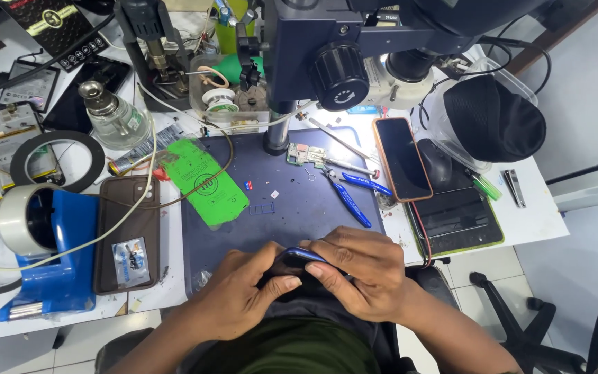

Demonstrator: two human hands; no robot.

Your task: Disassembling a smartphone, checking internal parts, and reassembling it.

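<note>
Both hands were closed around a dark blue smartphone [297, 260] at the 6 o'clock edge of the tabletop [534, 218], directly in front of the person's torso. The left hand [243, 294] gripped the phone's left end, thumb laid across its edge; the right hand [358, 270] wrapped the right end, fingers curled over the top. The phone sat tilted between the two hands, above the near edge of the dark work mat [299, 208]. At 12 o'clock from the hands, blue-handled cutters [347, 197] and a small circuit board [304, 154] lay on the mat. At 11 o'clock lay a green sheet [205, 183]. At 9 o'clock, a brown phone case [129, 235] rested beside a blue tape dispenser [53, 253]. At 1 o'clock, a second phone with an orange rim [401, 158] lay face up under the microscope head [354, 48].
</note>
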